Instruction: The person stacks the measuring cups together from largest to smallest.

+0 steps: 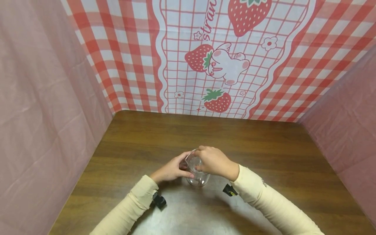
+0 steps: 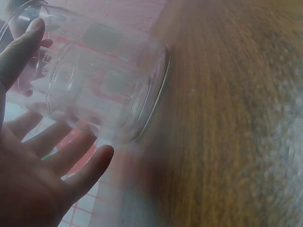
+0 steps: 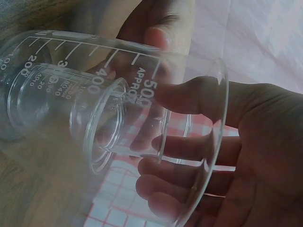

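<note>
A clear glass beaker (image 1: pixel 197 169) with white graduation marks sits mid-worktop, near the front edge, tilted w/ its mouth toward the right hand (image 1: pixel 215 161). In the right wrist view, a second, smaller beaker (image 3: pixel 71 113) sits nested inside the big one (image 3: pixel 118 109).

Right hand: fingers reach into the big beaker's mouth, thumb outside over the rim, so I read the grip as pinching the glass wall. Left hand (image 1: pixel 171 169): palm and fingers cupped against the beaker's side; in the left wrist view the fingers (image 2: pixel 71 161) look fairly straight, spread under the glass (image 2: pixel 104 80), supporting rather than clamping.

My read of the step: I'm working w/ the nested pair, either seating or pulling the small beaker; can't tell which. Next move calls for a steady left-hand brace and a slow, straight draw along the beaker's axis, as glass on glass may bind or slip.

Room: the brown wooden worktop (image 1: pixel 264 153) is bare on all sides of the hands, w/ wide space left, right and behind. Pink cloth walls (image 1: pixel 44 114) close both sides; a red-check strawberry cloth (image 1: pixel 205 58) closes the back. Front edge is nearest, so I'd keep the glass inboard.
</note>
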Demonstrator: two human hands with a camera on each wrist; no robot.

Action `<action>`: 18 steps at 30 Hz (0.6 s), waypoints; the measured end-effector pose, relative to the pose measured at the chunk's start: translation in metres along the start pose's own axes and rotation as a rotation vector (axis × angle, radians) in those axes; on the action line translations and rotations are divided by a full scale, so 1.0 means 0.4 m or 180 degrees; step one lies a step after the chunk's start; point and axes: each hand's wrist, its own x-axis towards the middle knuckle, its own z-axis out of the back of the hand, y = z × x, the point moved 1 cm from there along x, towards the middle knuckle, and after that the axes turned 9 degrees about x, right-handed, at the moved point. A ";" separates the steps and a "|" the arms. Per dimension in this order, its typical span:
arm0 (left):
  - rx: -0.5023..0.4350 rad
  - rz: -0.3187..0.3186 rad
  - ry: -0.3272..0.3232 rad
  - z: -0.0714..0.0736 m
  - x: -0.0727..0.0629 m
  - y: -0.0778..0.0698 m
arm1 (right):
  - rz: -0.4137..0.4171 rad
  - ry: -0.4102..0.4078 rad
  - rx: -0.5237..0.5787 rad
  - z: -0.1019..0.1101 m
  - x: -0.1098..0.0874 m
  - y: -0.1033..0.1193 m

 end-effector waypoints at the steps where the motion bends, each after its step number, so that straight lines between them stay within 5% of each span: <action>1: -0.0005 0.0001 -0.0002 0.000 0.000 0.000 | 0.0005 0.0004 -0.0006 -0.001 0.001 0.000; 18: -0.0023 0.0005 -0.0022 0.001 -0.002 -0.001 | 0.0023 0.0057 -0.0141 -0.021 0.008 0.004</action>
